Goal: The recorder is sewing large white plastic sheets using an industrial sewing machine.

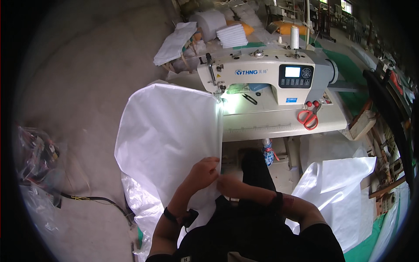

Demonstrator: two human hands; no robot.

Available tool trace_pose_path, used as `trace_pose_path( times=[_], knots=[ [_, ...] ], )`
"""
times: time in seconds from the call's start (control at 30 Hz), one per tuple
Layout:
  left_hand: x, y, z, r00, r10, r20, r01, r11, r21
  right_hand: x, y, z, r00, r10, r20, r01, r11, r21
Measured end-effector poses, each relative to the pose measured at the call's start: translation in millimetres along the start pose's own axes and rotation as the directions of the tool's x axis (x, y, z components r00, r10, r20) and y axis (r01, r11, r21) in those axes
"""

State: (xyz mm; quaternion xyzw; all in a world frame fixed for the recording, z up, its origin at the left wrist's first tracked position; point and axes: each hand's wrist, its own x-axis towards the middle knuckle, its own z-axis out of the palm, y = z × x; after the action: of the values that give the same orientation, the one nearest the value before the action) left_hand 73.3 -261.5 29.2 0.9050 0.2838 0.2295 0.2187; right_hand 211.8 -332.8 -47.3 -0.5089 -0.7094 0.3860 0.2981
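Note:
A large white sheet of woven plastic fabric [170, 126] hangs from the sewing machine [262, 74] down to my lap. Its right edge runs straight from the lit needle area to my hands. My left hand [204, 173] is closed on that edge, fingers bent over it. Just below and to the right, my right hand [230, 185] pinches the same edge. The fingertips of both hands are partly hidden. The upper corner of the fabric lies at the needle, where the machine's lamp glares.
Red-handled scissors [309, 118] and black thread snips [250, 99] lie on the machine table [279, 124]. Folded white fabric [232, 36] is stacked behind. More white sheeting [336, 187] hangs at right. A clear bag [39, 153] and a black cable [96, 199] are on the floor at left.

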Motion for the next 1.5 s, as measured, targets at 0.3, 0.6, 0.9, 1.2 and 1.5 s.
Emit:
trace_pose_path(
  times=[0.3, 0.6, 0.9, 1.2, 1.5],
  knots=[
    [-9.8, -6.2, 27.3, 0.831, -0.547, -0.102, 0.503, 0.816, -0.284, 7.3, -9.8, 21.8, 0.990, -0.041, 0.132, 0.049, 0.997, -0.054],
    [-13.4, 2.3, -40.7, 0.831, -0.509, -0.227, 0.463, 0.857, -0.226, 84.8, 12.5, -18.9, 0.964, 0.252, -0.082, -0.016, 0.367, 0.930],
    [31.9, 27.9, -93.8, 0.998, -0.031, -0.057, 0.055, 0.864, 0.501, 218.2, -37.0, 63.9, 0.973, -0.182, 0.141, 0.100, 0.886, 0.453],
    [-8.9, 2.1, -30.5, 0.965, -0.259, 0.034, 0.257, 0.965, 0.042, 108.8, 31.4, -86.7, 0.889, 0.412, -0.199, -0.384, 0.908, 0.167],
    [-5.5, 2.4, -10.1, 0.962, -0.264, 0.065, 0.270, 0.901, -0.339, 227.1, 32.5, -151.1, 0.685, 0.370, -0.628, -0.592, 0.785, -0.183]
  ],
)
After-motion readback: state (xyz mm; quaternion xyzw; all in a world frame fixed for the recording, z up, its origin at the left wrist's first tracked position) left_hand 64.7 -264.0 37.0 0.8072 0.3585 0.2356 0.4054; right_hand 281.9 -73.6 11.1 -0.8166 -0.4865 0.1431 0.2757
